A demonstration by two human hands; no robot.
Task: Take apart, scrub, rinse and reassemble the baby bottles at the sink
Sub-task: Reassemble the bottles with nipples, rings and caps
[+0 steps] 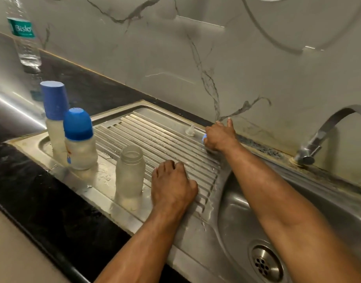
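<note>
Three baby bottles are seen on the steel drainboard to the left of the basin. Two capped bottles stand together at the left end of the drainboard: the tall bottle behind, the short bottle in front, both with blue caps and touching or nearly so. An open bottle without cap stands upright near the front edge, just beside the left hand. This hand is laid on the ridges with the fingers curled, and nothing is seen held in it. The right hand is stretched to the back edge of the drainboard and is closed on a small blue part, possibly the bottle's ring, though most of it is hidden. A clear teat stands just left of this hand. The tap is mounted at the back rim. A water bottle stands on the dark counter at the far left.
</note>
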